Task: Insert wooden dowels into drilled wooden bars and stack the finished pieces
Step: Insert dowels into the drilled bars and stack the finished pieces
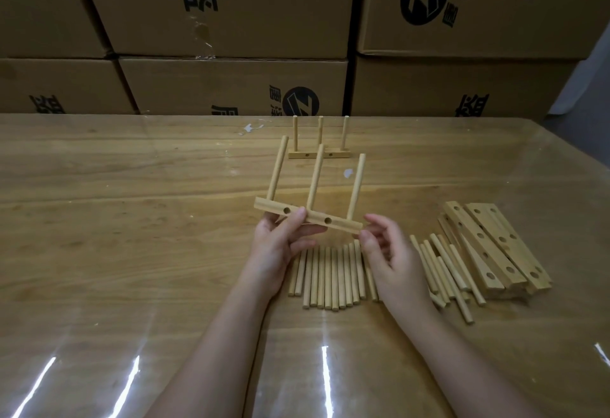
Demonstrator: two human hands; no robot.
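Observation:
My left hand [280, 246] grips a drilled wooden bar [336, 222] near its middle and holds it above the table. Three dowels [316, 183] stand up from the bar, and two side holes face me. My right hand [386, 252] is at the bar's right end, thumb and fingertips close to it; whether they touch it I cannot tell. Below my hands lies a row of several loose dowels [325, 274]. A finished bar with three upright dowels [318, 150] stands farther back on the table.
More loose dowels [445, 272] and a pile of drilled bars [495, 246] lie to the right. The wooden table [132, 219] has a glossy clear cover. Stacked cardboard boxes [231, 37] form a wall behind the table's far edge.

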